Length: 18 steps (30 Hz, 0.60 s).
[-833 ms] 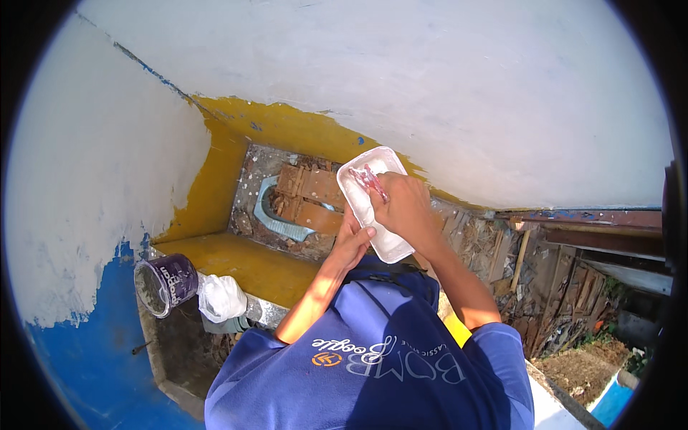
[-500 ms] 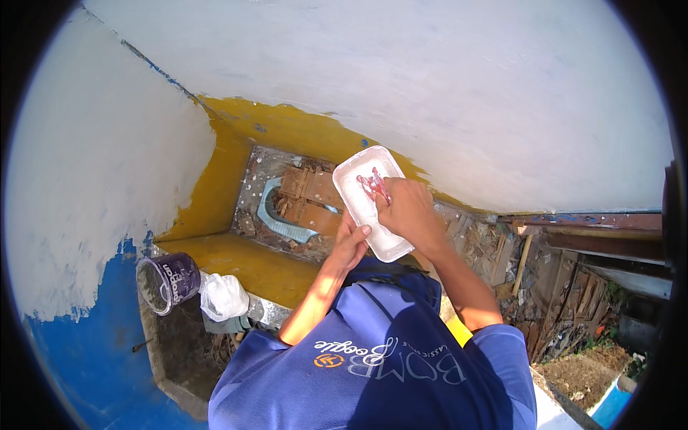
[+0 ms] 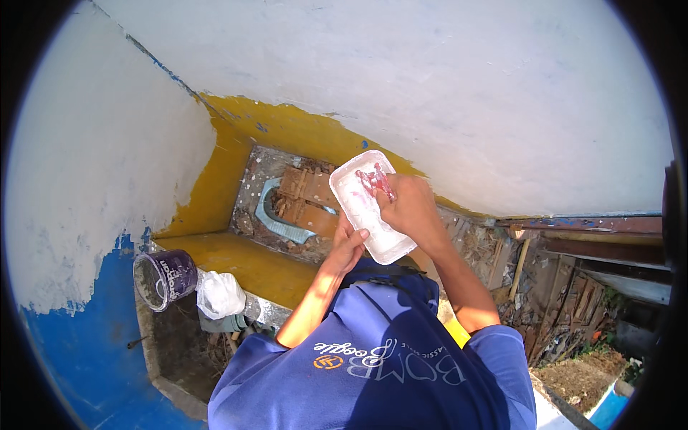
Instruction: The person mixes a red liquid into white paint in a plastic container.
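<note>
My left hand (image 3: pixel 347 247) grips the near left side of a shallow white rectangular tray (image 3: pixel 388 245), thumb over the rim and fingers underneath. White paint-like stuff coats the tray's inside, with a faint pink tinge near the middle. My right hand (image 3: pixel 411 206) is closed over the tray's right side, fingers curled on a red thing smeared with white (image 3: pixel 375 179). That red thing rests in or just above the far half of the tray. Its kind cannot be made out, as my fingers hide part of it.
White-coated walls (image 3: pixel 466 93) meet in a corner, with a yellow band (image 3: pixel 301 129) below and blue at left. Beneath lies a light-blue squat toilet (image 3: pixel 287 231) with boards and debris. A dark bucket (image 3: pixel 166 278) and white plastic bag (image 3: pixel 220 294) stand at left. Wood scraps (image 3: pixel 552 287) lie right.
My right hand and the red thing have shifted slightly within the tray. The tray has moved a little toward me and left. Both grips stay the same.
</note>
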Tool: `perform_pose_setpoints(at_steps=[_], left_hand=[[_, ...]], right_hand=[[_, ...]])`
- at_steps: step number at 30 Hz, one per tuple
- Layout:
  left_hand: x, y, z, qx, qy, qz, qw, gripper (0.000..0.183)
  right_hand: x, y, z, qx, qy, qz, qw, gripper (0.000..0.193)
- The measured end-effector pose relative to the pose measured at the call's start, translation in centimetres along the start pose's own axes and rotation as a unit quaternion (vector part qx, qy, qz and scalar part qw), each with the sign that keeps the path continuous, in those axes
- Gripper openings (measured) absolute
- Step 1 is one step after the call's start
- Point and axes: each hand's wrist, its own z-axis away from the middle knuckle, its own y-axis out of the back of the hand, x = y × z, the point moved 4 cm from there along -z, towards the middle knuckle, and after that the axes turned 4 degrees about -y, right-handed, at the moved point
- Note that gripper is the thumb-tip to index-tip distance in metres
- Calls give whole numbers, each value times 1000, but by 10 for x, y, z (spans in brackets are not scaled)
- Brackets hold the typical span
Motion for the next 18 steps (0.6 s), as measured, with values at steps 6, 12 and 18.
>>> perform_pose_setpoints(at_steps=[6, 12, 18], left_hand=[[1, -1, -1, 7, -8, -3, 1000, 92], [8, -19, -1, 28, -9, -41, 999, 93], [4, -21, -5, 22, -21, -30, 999, 89]], right_hand=[[-3, -7, 5, -12, 1, 39, 999, 19], [-3, 15, 9, 61, 10, 75, 995, 16], [-6, -3, 13, 35, 49, 73, 995, 21]])
